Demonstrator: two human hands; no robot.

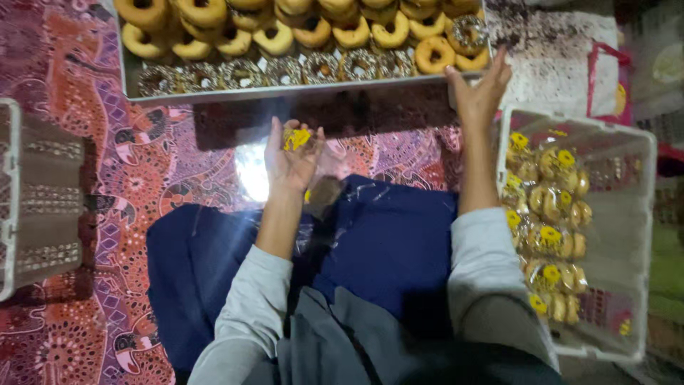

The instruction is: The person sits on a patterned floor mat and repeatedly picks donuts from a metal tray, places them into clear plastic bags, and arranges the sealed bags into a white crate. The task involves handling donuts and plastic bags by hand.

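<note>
My left hand (291,158) is raised palm-up over my lap, its fingers curled on a clear plastic wrapper with a yellow label (296,137). My right hand (479,91) reaches forward with fingers spread, touching the front right corner of a metal tray (285,94). The tray holds several plain ring doughnuts (313,32) and a front row of chocolate-sprinkled doughnuts (285,70). My grey sleeves and dark blue lap fill the lower middle.
A white plastic crate (638,214) at my right holds several bagged doughnuts with yellow labels (548,207). Another crate (28,199) stands at the left edge. A red patterned cloth (135,164) covers the floor. A sprinkle-dusted white sheet (556,50) lies far right.
</note>
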